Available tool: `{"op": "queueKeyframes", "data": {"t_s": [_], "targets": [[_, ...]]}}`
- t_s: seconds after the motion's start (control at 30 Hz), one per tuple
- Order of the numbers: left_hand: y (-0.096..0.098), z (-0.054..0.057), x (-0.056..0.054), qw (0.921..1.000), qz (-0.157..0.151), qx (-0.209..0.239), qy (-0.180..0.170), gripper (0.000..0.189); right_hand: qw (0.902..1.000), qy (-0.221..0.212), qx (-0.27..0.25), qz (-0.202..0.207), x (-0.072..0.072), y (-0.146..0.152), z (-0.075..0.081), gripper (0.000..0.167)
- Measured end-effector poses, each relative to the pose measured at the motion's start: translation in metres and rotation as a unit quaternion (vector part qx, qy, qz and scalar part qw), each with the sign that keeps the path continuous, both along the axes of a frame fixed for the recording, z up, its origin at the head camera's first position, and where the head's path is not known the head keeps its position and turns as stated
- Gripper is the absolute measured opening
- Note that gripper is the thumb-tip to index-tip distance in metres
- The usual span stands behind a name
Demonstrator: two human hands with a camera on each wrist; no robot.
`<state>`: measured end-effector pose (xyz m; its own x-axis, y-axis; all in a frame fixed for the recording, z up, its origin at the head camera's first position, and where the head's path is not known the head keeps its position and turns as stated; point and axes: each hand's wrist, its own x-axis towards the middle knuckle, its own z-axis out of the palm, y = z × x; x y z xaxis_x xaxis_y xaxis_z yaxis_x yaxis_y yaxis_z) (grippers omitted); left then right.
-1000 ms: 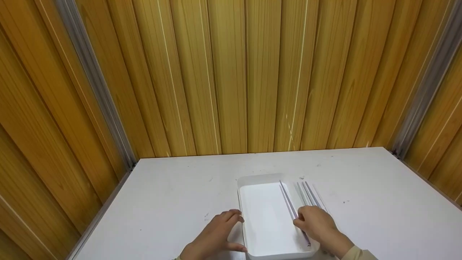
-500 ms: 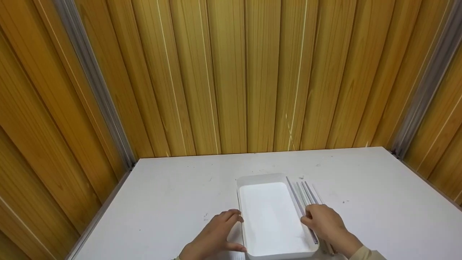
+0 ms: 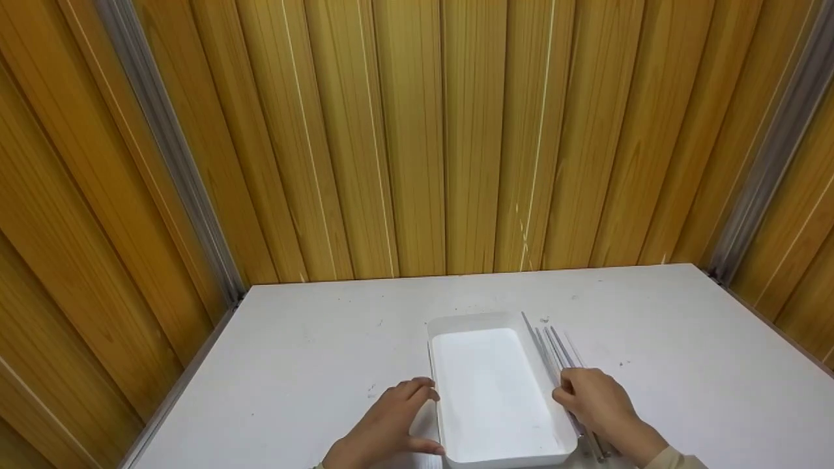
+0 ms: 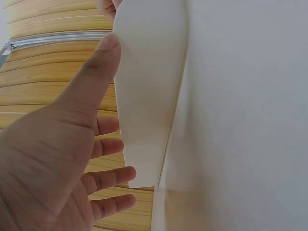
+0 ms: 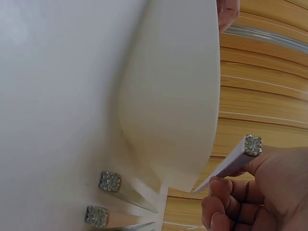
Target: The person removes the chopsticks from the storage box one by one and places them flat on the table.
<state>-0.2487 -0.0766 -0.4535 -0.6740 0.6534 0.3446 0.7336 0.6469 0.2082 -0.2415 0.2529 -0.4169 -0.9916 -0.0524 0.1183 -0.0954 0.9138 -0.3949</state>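
A white rectangular tray lies on the table with nothing inside it. My left hand rests at its left side, fingers spread and fairly straight, thumb at the rim in the left wrist view. Beyond the tray's right rim, my right hand pinches a pale lilac chopstick with a glittery, stone-studded end. Its thin tip points away, close along the outside of the tray wall. Several more chopsticks lie side by side on the table, partly hidden under the right hand; two of their studded ends show in the right wrist view.
The white tabletop carries small dark marks. Behind it stands a wood-patterned panel wall, with grey metal posts at the corners.
My right hand has moved rightward with the lilac chopstick, from over the tray's inside to outside its right rim. The left hand and the tray stay in place.
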Motion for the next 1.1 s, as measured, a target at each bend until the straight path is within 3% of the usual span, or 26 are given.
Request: {"op": "queueKeyframes", "data": {"t_s": [0.33, 0.53, 0.83, 1.1], "targets": [[0.001, 0.001, -0.001, 0.9997, 0.010, -0.010, -0.021, 0.067, 0.9999, 0.006, 0.008, 0.003, 0.000, 0.018, -0.006, 0.021], [0.001, 0.000, -0.002, 0.9999, 0.008, -0.007, -0.002, 0.067, 0.9998, -0.009, 0.014, -0.008, 0.000, 0.028, -0.009, 0.019], [0.002, 0.002, 0.000, 0.9995, 0.014, -0.017, -0.023, 0.070, 0.9989, -0.043, 0.010, -0.019, 0.001, 0.046, -0.014, 0.018], [0.002, 0.003, 0.001, 0.9999, 0.001, -0.009, -0.007, 0.068, 0.9988, -0.042, 0.020, -0.015, 0.002, 0.056, -0.018, 0.019]]}}
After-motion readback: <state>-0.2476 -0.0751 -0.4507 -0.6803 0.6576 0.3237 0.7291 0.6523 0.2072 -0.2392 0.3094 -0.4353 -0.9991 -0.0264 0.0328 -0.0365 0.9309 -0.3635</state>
